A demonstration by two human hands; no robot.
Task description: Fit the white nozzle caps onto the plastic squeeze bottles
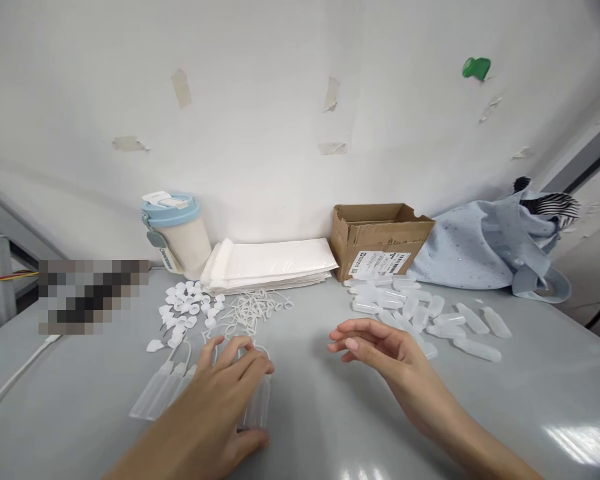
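Note:
My left hand (225, 393) reaches over a row of small translucent bottles (153, 395) that lie side by side, with white caps and loop straps at their far ends. Its fingers are spread by the cap ends and its thumb is near the base of the rightmost bottle (261, 407); the palm hides the middle of the row. To the right, my right hand (380, 347) hovers with loosely curved fingers, nothing in it. Past it lie several loose uncapped bottles (447, 327). White caps (180, 303) and thin strap loops (253, 308) are heaped beyond my left hand.
Along the wall stand a cream cup with a blue lid (183, 233), a stack of white padded envelopes (275, 260), an open cardboard box (380, 243) and a light blue cloth bag (475, 240). A white cable (17, 380) runs to a blurred-out item (90, 300) at the left.

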